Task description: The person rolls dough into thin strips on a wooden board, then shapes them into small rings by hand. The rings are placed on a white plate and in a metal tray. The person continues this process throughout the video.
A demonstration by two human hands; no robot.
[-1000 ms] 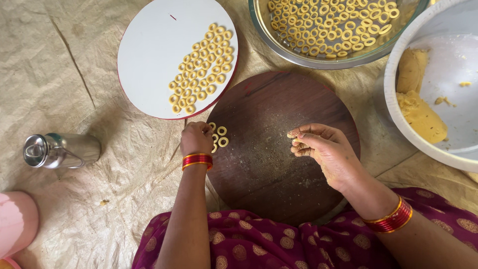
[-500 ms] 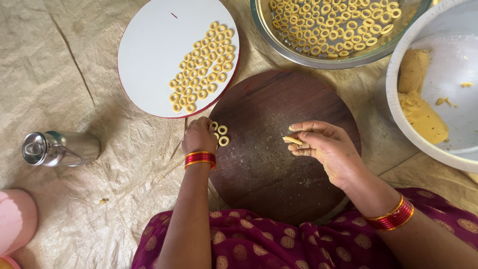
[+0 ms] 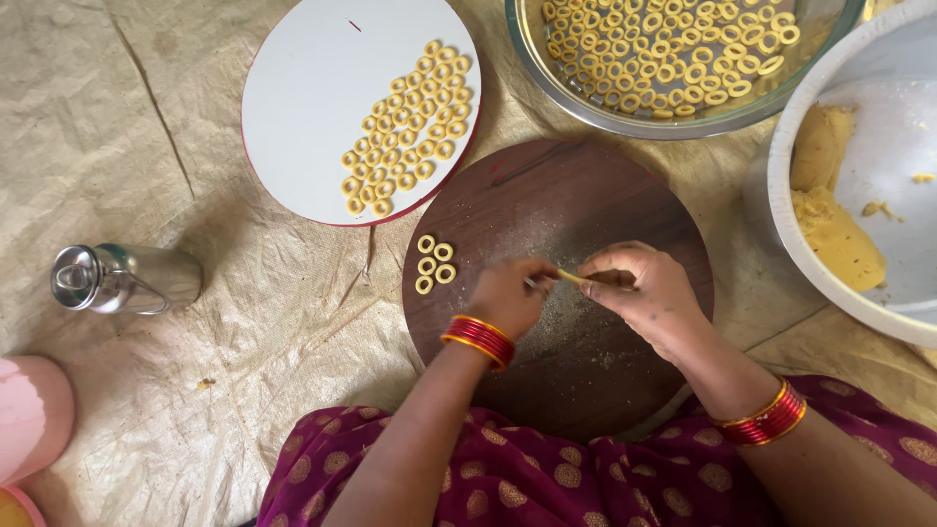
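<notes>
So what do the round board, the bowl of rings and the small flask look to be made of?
Round board: probably wood, dark brown and matte, faint grain, dusted with flour. Bowl of rings: looks like polished steel, with a bright reflective rim. Small flask: shiny metal, mirror-like highlights. The strip between the left hand and right hand looks like soft yellow dough.

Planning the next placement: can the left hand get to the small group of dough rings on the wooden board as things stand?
Probably yes. The left hand is just beside the four dough rings on the round wooden board, with bare board between them. It is pinching a thin dough strip together with the right hand, so it would need freeing first.
</notes>
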